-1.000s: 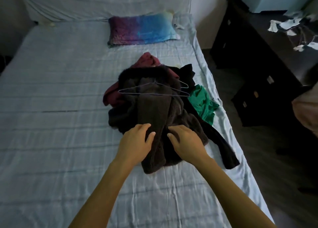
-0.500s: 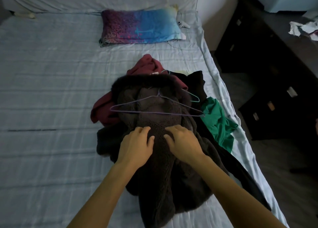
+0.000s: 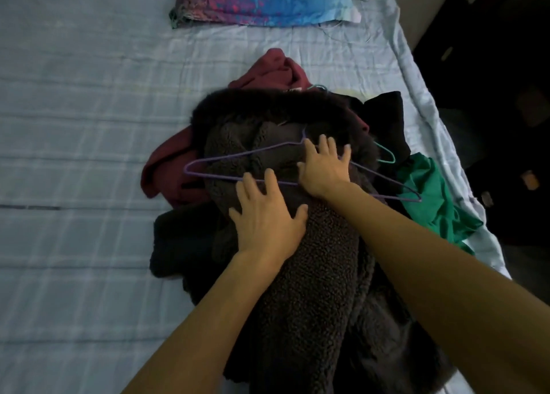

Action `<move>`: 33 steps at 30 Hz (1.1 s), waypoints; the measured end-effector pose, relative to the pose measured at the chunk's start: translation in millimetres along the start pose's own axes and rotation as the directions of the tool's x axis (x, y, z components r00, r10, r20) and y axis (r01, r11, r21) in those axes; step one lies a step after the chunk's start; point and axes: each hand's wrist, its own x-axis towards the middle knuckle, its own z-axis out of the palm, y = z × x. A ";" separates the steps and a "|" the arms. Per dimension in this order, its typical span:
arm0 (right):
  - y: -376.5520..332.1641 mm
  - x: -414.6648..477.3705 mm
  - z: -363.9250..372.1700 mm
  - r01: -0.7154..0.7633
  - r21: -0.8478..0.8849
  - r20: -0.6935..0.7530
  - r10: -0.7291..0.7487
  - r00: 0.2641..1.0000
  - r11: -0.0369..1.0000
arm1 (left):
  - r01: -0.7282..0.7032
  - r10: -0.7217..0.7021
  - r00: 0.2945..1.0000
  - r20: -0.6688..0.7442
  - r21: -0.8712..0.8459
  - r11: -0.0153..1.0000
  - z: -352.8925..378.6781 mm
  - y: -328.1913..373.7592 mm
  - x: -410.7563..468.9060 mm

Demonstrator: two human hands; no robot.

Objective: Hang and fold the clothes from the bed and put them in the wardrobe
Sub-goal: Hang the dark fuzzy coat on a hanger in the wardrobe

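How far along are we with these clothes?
Done: nothing; no garment looks hung or folded. In hand: left hand and right hand lie flat on the dark fleece coat, with the purple hanger on top, not inserted. Left: maroon garment, green garment, black garment heaped on the bed; wardrobe not in view.

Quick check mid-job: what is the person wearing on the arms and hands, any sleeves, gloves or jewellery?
The left forearm and right forearm are bare to the frame edge, no sleeve in view. The left hand and right hand wear no gloves; no watch, ring or bracelet shows, though the light is dim.
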 end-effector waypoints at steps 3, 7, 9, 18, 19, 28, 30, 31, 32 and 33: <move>3.6 6.3 20.8 -0.132 -0.033 0.064 0.134 0.989 0.991 | 0.220 -0.215 0.975 0.049 -0.194 0.956 17.2 1.5 -1.4; 8.7 2.1 20.1 -0.187 -0.025 0.076 0.188 0.979 0.982 | 0.313 -0.285 0.949 0.137 -0.262 0.913 21.6 -0.8 0.1; 7.7 -4.2 10.9 -0.160 -0.060 0.034 0.162 0.986 0.985 | 0.351 -0.297 0.930 0.217 -0.280 0.893 19.2 0.4 -1.0; 10.1 -90.9 -13.8 -0.023 0.426 -0.245 0.140 0.959 0.905 | 0.035 0.027 0.988 0.151 -0.392 0.919 -3.1 -41.4 -59.1; 8.4 -101.3 -16.2 -0.004 0.442 -0.275 0.140 0.951 0.897 | -0.028 0.100 0.981 0.164 -0.393 0.919 -4.5 -48.7 -71.4; -23.9 -177.8 -57.8 0.088 0.520 -0.368 0.130 0.921 0.849 | -0.165 0.064 0.806 0.588 0.120 0.979 -36.7 -78.6 -152.4; -24.8 -188.9 -66.7 0.087 0.569 -0.408 0.188 0.893 0.818 | -0.075 0.004 0.904 0.427 0.148 0.986 -62.3 -75.2 -138.0; -24.1 -193.2 -70.9 0.071 0.606 -0.409 0.234 0.882 0.792 | 0.004 -0.040 0.956 0.291 0.123 0.992 -74.5 -72.7 -129.0; -22.7 -197.1 -74.8 0.046 0.646 -0.398 0.285 0.872 0.762 | 0.097 -0.102 0.987 0.127 0.046 0.994 -84.8 -70.4 -119.1; -20.9 -199.8 -77.2 0.021 0.677 -0.385 0.330 0.862 0.736 | 0.177 -0.180 0.983 -0.027 -0.090 0.980 -92.0 -67.6 -109.6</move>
